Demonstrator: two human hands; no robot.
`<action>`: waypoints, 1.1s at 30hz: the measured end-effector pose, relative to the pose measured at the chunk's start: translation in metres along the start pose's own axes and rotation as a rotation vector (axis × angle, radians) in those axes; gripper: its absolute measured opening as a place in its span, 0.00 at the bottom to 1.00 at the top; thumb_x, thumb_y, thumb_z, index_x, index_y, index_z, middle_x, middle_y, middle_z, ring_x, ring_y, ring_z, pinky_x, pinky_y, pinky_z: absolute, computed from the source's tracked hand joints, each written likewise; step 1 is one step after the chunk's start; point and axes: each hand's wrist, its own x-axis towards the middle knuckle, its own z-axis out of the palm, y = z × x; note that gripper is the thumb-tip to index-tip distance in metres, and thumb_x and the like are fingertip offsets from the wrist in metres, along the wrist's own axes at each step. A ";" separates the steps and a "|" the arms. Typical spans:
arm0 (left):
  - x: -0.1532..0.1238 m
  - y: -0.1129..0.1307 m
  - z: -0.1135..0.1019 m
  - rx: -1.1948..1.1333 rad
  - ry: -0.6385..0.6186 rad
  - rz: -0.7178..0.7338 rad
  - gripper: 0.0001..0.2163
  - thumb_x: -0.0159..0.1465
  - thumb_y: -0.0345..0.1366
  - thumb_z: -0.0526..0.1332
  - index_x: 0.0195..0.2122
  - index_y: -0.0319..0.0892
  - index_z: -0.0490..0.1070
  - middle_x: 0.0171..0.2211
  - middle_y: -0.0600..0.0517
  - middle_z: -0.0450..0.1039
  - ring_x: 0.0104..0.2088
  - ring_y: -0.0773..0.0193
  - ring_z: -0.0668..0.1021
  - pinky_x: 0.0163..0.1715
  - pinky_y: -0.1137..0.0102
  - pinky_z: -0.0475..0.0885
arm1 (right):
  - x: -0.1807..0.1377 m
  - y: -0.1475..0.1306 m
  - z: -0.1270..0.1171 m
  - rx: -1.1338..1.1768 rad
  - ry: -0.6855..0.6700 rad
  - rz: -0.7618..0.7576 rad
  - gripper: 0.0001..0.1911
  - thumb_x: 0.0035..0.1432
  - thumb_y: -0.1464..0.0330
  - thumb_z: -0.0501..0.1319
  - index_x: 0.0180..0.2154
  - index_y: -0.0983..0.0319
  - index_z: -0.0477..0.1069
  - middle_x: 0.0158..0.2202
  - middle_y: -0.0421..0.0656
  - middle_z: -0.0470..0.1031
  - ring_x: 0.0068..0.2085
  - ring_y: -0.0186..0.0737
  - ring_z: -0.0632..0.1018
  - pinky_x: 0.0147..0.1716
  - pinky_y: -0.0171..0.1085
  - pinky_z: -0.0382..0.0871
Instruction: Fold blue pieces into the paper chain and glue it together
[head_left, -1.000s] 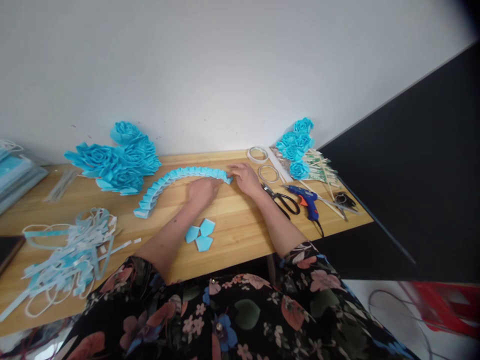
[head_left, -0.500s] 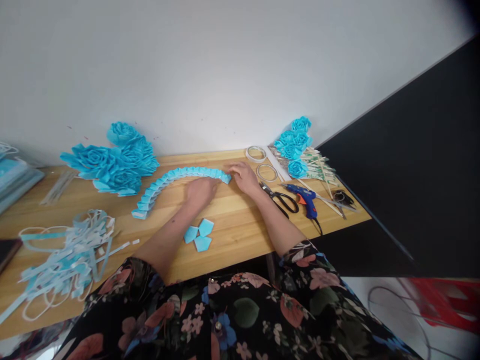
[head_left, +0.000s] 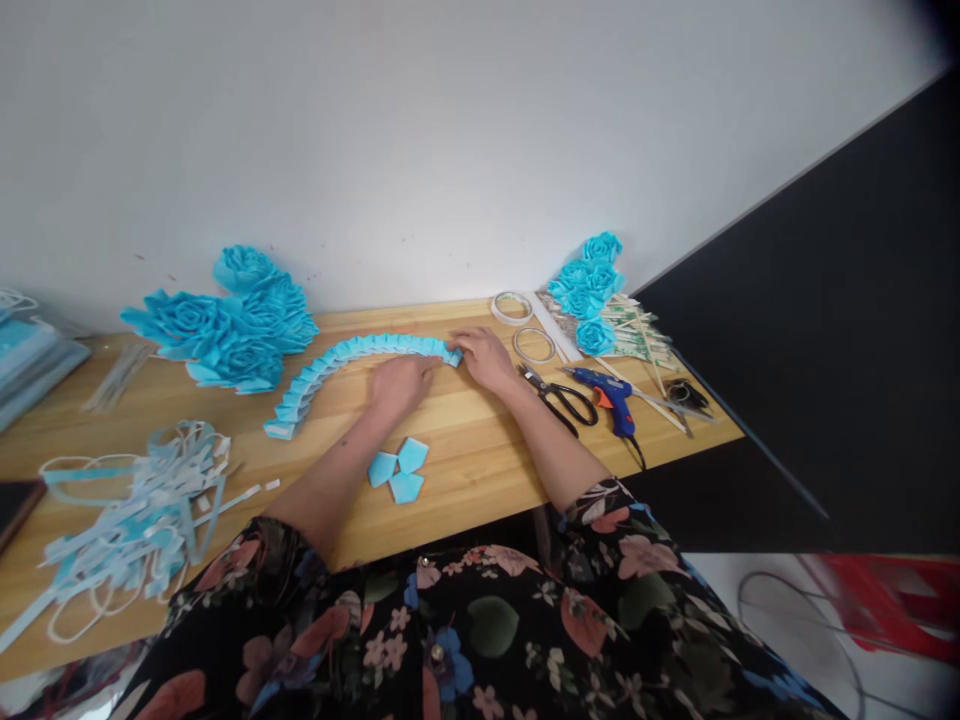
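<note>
- Fingers of the right hand (head_left: 486, 358), raised and blurred half a second earlier, now rest on the right-hand end of a curved row of folded blue pieces (head_left: 356, 348), center frame.
- The left hand (head_left: 401, 385) holds its place just below that end, fingertips at the row's lower edge; whether either hand is pinching it cannot be told.
- The row arches across the middle of the frame, its position on the wooden table (head_left: 480, 450) unchanged.
- Three blue pentagons (head_left: 406, 488) lie, as before, below the left hand, short of the table's front edge at lower center.
- Wood shows beneath the arch and between the two forearms.
- Scissors (head_left: 541, 384) and a blue glue gun (head_left: 619, 408) sit just beside the right forearm, right of center.
- Blue flowers (head_left: 240, 325) at left and a heap of strips (head_left: 142, 515) at lower left bound that side; a wall (head_left: 420, 150) rises behind.
</note>
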 end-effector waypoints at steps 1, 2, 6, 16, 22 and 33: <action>0.000 0.001 0.000 0.013 -0.001 0.006 0.21 0.68 0.35 0.50 0.57 0.54 0.75 0.54 0.51 0.78 0.52 0.53 0.79 0.48 0.63 0.73 | 0.000 0.001 0.000 0.015 0.012 -0.003 0.21 0.59 0.80 0.51 0.43 0.60 0.80 0.55 0.46 0.77 0.55 0.44 0.73 0.59 0.45 0.64; 0.000 0.001 0.001 0.023 -0.001 0.014 0.21 0.68 0.35 0.50 0.57 0.53 0.75 0.54 0.50 0.78 0.52 0.52 0.79 0.48 0.62 0.73 | 0.000 0.002 0.001 0.036 0.031 -0.006 0.22 0.59 0.80 0.51 0.43 0.60 0.80 0.54 0.46 0.77 0.55 0.44 0.73 0.59 0.45 0.65; 0.001 0.002 0.003 0.038 0.005 0.026 0.21 0.68 0.35 0.49 0.57 0.55 0.74 0.55 0.51 0.77 0.53 0.52 0.79 0.49 0.62 0.73 | 0.001 0.005 0.002 0.100 0.129 -0.015 0.23 0.53 0.82 0.51 0.42 0.60 0.79 0.51 0.45 0.78 0.54 0.44 0.73 0.58 0.46 0.65; 0.000 -0.001 0.000 -0.137 0.032 -0.072 0.20 0.68 0.35 0.51 0.56 0.56 0.75 0.53 0.54 0.78 0.53 0.54 0.79 0.49 0.63 0.73 | 0.001 0.004 0.003 0.123 0.098 -0.041 0.20 0.52 0.81 0.51 0.35 0.60 0.78 0.48 0.48 0.79 0.52 0.48 0.74 0.56 0.49 0.66; 0.004 -0.011 0.004 -0.380 0.120 -0.134 0.17 0.68 0.38 0.53 0.54 0.52 0.77 0.54 0.55 0.77 0.54 0.56 0.78 0.49 0.66 0.71 | 0.001 0.007 0.004 0.162 0.269 0.010 0.23 0.49 0.80 0.49 0.44 0.62 0.73 0.46 0.48 0.78 0.50 0.47 0.75 0.53 0.46 0.68; 0.011 -0.020 0.008 -0.496 0.181 -0.084 0.13 0.67 0.40 0.55 0.34 0.41 0.77 0.33 0.51 0.79 0.34 0.62 0.75 0.33 0.70 0.62 | -0.023 -0.073 -0.039 -0.048 -0.314 -0.121 0.10 0.64 0.67 0.57 0.41 0.58 0.78 0.39 0.42 0.81 0.38 0.42 0.78 0.37 0.37 0.63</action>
